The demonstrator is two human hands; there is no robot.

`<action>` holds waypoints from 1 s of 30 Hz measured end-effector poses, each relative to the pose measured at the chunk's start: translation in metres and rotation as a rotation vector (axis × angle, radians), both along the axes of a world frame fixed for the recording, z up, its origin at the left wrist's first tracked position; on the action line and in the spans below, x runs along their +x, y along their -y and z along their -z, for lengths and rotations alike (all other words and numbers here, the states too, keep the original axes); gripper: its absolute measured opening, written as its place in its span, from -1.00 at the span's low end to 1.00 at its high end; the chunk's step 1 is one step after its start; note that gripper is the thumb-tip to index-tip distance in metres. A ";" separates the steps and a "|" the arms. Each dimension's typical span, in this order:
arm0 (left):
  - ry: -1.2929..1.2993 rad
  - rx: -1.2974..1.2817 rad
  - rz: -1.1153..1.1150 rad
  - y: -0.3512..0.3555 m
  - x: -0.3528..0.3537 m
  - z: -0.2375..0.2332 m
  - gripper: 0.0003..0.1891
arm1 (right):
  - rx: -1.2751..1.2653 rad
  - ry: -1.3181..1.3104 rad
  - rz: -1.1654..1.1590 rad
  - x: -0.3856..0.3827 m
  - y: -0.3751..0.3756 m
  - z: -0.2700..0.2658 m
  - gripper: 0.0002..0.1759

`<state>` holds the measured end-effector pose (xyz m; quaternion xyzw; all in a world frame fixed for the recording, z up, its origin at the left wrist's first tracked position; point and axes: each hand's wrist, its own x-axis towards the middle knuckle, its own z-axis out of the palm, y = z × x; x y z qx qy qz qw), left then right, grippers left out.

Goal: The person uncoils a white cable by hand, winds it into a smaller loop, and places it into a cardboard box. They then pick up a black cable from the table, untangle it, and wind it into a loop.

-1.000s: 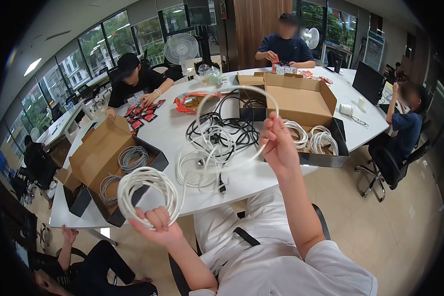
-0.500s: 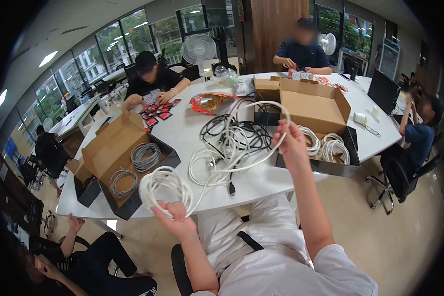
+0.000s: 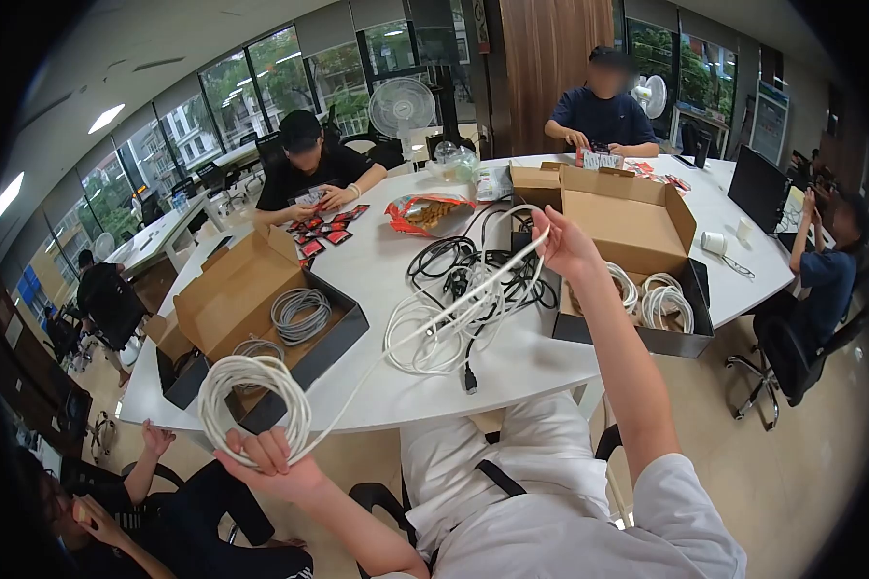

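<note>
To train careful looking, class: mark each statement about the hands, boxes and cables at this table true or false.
1. The left hand grips a coil of white cable. True.
2. The right hand lies flat on the table. False: it is raised above the table, holding a strand that runs down to the coil.
3. The open box near the left hand contains grey cable loops. True.
4. The loose pile on the table is all white. False: black and white cables are mixed in it.
</note>
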<state>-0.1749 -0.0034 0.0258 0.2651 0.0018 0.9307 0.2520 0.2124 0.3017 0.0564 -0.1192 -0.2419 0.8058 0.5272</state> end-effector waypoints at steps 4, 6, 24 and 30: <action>-0.001 0.007 0.010 0.005 -0.014 0.011 -0.66 | 0.092 0.062 -0.109 -0.008 0.002 -0.007 -0.59; 0.025 -0.007 0.019 0.002 -0.014 0.017 -0.65 | 0.147 -0.006 -0.290 -0.010 0.010 -0.021 -0.51; 0.011 -0.062 0.038 -0.003 -0.017 0.031 -0.61 | 0.205 0.688 -0.013 -0.046 0.018 0.016 -0.75; 0.011 -0.096 0.064 -0.002 -0.010 0.034 -0.62 | 0.421 0.986 0.240 -0.064 0.022 0.035 -0.75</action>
